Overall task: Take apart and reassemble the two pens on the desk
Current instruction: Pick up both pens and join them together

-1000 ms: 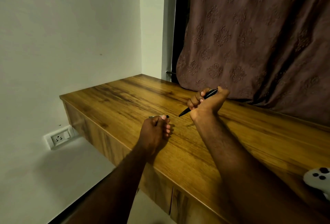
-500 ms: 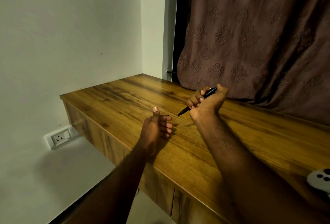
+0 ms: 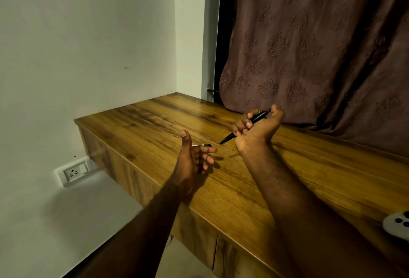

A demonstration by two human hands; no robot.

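Pens counted two, one per hand's reach, above a single wooden counter (image 3: 232, 189). Farthest left, one wall socket (image 3: 74, 172) sat low on the wall beside the counter's end. The left hand (image 3: 192, 160) hovered over the counter's near edge with its grip apart, thumb raised and fingers loosely spread, holding nothing. A pale pen (image 3: 202, 145) with a dark end showed just past those fingers, between thumb and forefinger; most of it was hidden, and contact could not be told. Right of it, the black pen (image 3: 245, 126) slanted with its tip down and leftward, near the counter, clamped in the grip of the right hand (image 3: 254, 131), fingers curled round the barrel. One patterned curtain (image 3: 309, 45) hung behind. One white device (image 3: 397, 225) with dark buttons lay at the far right edge.
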